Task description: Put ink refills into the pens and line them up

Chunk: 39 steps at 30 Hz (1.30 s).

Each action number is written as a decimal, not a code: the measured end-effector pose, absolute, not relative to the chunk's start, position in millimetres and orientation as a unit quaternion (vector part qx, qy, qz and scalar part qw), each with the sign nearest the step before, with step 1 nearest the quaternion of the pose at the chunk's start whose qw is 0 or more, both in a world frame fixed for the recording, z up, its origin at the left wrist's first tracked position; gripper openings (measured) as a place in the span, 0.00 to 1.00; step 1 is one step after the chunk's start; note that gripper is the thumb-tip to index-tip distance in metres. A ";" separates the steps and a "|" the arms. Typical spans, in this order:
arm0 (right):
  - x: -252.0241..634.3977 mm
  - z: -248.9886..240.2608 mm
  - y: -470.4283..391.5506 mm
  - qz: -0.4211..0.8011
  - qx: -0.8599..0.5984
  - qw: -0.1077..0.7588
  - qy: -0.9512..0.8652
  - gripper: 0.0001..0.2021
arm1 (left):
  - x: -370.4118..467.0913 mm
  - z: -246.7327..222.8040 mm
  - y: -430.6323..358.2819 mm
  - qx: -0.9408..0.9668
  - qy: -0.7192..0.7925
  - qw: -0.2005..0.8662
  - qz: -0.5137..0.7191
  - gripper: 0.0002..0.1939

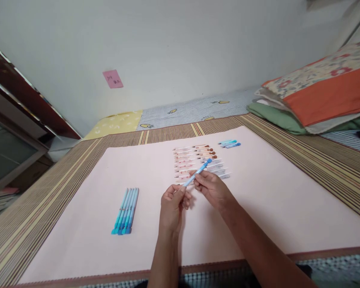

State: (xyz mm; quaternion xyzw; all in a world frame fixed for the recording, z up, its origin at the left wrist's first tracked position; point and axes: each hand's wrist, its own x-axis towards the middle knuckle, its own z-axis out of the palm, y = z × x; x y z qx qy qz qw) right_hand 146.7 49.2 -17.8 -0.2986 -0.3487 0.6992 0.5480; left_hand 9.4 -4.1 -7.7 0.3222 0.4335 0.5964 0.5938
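Left hand [171, 202] pinches one end of the blue pen [203, 166], right hand [213, 188] its middle | pen over pink sheet [273, 212], steadied two-handed, I'd guess | row of blue pens [126, 212] at eight o'clock, presumably grouped by colour

The sheet [273, 196]'s flat on the mat [60, 180]: bunch of pens [126, 212] side by side on the left, rows of pens [206, 155] mid-to-back, small pen group [232, 145] off their back right. Bedding pile [333, 100]'s far right, note [113, 79]'s on the wall [180, 48] behind.
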 end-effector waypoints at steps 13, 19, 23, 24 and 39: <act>134.0 -19.8 46.6 0.704 -0.290 0.603 -0.237 0.16 | 13.3 -13.8 -12.9 0.615 0.521 0.201 0.556 0.04; 138.5 -16.6 46.5 0.725 -0.268 0.573 -0.273 0.16 | 16.3 -10.6 -9.2 0.495 0.502 0.395 0.589 0.07; 144.2 -16.6 47.8 0.717 -0.268 0.565 -0.308 0.17 | 15.4 -9.7 -5.4 0.410 0.455 0.521 0.595 0.12; 145.0 -16.7 47.9 0.718 -0.272 0.558 -0.315 0.17 | 14.6 -10.1 -4.6 0.400 0.446 0.534 0.596 0.13; 132.3 -25.0 44.5 0.711 -0.289 0.566 -0.301 0.17 | 13.3 -12.9 -5.4 0.393 0.462 0.463 0.646 0.12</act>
